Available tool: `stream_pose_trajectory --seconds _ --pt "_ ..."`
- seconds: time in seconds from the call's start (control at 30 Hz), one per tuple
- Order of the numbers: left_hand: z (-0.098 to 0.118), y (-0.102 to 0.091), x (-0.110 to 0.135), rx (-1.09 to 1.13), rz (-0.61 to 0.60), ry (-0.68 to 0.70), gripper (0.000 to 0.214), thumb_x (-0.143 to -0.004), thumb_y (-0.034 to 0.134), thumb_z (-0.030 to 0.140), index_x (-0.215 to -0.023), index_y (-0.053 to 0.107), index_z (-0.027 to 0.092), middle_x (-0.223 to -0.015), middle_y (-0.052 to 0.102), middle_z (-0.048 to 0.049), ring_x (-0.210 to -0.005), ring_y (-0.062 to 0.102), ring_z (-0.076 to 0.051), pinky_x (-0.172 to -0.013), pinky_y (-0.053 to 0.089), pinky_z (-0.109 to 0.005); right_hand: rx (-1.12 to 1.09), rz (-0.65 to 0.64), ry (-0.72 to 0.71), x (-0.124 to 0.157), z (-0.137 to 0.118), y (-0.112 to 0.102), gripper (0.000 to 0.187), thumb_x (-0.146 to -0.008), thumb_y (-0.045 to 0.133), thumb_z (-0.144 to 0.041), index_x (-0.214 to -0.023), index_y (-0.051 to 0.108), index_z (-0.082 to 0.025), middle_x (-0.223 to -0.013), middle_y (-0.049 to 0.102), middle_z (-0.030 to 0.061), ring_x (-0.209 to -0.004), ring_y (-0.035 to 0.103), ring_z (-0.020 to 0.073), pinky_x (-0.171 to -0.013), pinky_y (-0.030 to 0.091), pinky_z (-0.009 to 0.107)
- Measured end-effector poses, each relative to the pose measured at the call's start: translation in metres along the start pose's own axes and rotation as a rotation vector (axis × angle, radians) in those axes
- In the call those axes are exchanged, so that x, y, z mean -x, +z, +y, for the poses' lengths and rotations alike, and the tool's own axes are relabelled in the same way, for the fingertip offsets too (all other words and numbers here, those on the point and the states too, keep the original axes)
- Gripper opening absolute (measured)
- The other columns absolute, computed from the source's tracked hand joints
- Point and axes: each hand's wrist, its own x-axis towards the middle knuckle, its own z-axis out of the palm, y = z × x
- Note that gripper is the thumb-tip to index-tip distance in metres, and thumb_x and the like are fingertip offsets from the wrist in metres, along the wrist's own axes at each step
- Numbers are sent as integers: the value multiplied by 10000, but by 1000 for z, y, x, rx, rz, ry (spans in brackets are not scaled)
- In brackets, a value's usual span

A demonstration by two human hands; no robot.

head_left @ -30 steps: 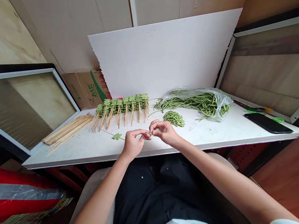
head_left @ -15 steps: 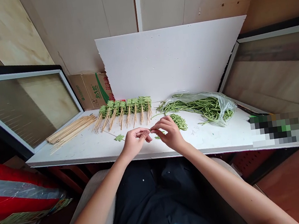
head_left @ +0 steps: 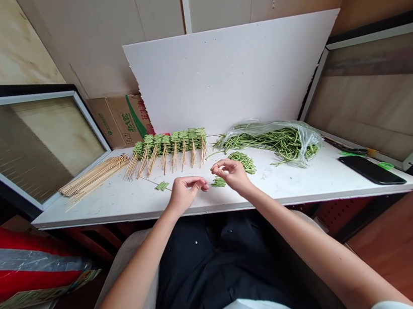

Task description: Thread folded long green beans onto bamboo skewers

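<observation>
My left hand point(head_left: 184, 192) is closed in a pinch on a thin bamboo skewer point(head_left: 153, 182) that runs back and left from it over the white tabletop point(head_left: 121, 201). A few green bean pieces point(head_left: 162, 185) sit on that skewer. My right hand point(head_left: 233, 174) hovers a little to the right with fingers curled and thumb to fingertips; what it pinches is too small to make out. A small heap of cut bean pieces point(head_left: 218, 182) lies just beside it. A bigger pile of cut pieces point(head_left: 244, 161) is right behind the hand.
A row of finished bean skewers point(head_left: 170, 146) lies at the back. Bare skewers point(head_left: 93, 177) are on the left, a plastic bag of long beans point(head_left: 279, 141) on the right. A black phone point(head_left: 370, 170) and scissors point(head_left: 346, 150) lie far right. A white foam board point(head_left: 230, 75), a cardboard box point(head_left: 122, 120) and glass panels surround the table.
My hands were together over the skewer's tip with a bean piece between them. Now they have drawn apart, the right hand moving right and back toward the cut pieces.
</observation>
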Motion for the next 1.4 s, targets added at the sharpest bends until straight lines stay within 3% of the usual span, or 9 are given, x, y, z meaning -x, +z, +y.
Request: stream_pose_trajectory --seconds 0.2,0.33,0.47,0.6,0.77,0.93,1.17,1.27,1.4 --pt "-8 -6 -5 80 12 -121 490 -866 778 586 -988 749 112 -876 819 -153 -779 801 -265 -828 630 -390 572 -22 -83 -2 45 -20 132 -888 760 -292 -791 824 -230 -803 725 93 -944 546 293 -863 438 450" --pt "-10 -8 -7 153 3 -198 510 -853 787 600 -1014 713 122 -956 820 -178 -878 805 -295 -889 583 -411 710 -112 -49 2 50 -23 167 -932 719 -284 -831 840 -229 -856 751 125 -1004 534 331 -893 422 472" --pt "-12 -13 -9 168 -8 -218 478 -850 789 582 -1024 758 137 -1104 803 -175 -1012 771 -285 -838 527 -344 521 -161 -42 0 23 -15 241 -989 662 -386 -952 846 -235 -953 793 118 -1034 586 327 -925 445 457" --pt "-12 -13 -9 108 19 -216 451 -820 808 560 -1045 817 169 -1172 789 -134 -1042 706 -248 -782 490 -302 157 -248 42 5 -8 3 329 -933 700 -556 -972 843 -262 -990 821 78 -959 694 290 -744 498 366" --pt "-9 -10 -9 76 -41 -152 427 -861 763 547 -1062 826 176 -1170 788 -134 -1040 693 -253 -789 506 -308 -73 -280 107 12 -11 18 358 -830 791 -587 -950 845 -254 -972 827 61 -859 740 250 -696 535 326" --pt "-24 -58 -17 -445 102 -30 317 -903 709 384 -1122 813 179 -1068 796 -118 -906 685 -231 -856 539 -357 -187 -131 236 4 -1 7 391 -789 830 -575 -919 839 -206 -1071 818 98 -907 745 259 -726 588 349" --pt "-56 -146 -15 -1032 177 -139 227 -948 600 182 -1051 802 179 -1069 773 -113 -1024 678 -282 -909 535 -377 -120 -52 263 -4 -1 -9 421 -800 812 -596 -969 841 -211 -1080 812 112 -938 748 294 -801 603 412" --pt "-67 -164 -10 -1217 226 -162 303 -987 535 171 -1171 775 172 -1186 720 -147 -1140 632 -319 -924 522 -393 -86 -63 280 -4 -1 -10 433 -800 806 -604 -968 838 -206 -1041 815 118 -953 749 305 -812 598 411" --pt "-84 -173 -3 -1302 88 -124 449 -996 488 125 -1391 677 224 -1309 632 -137 -1237 554 -322 -976 479 -409 -61 -89 287 -3 -2 -10 434 -803 795 -611 -934 827 -198 -1075 810 128 -980 745 314 -816 595 410"
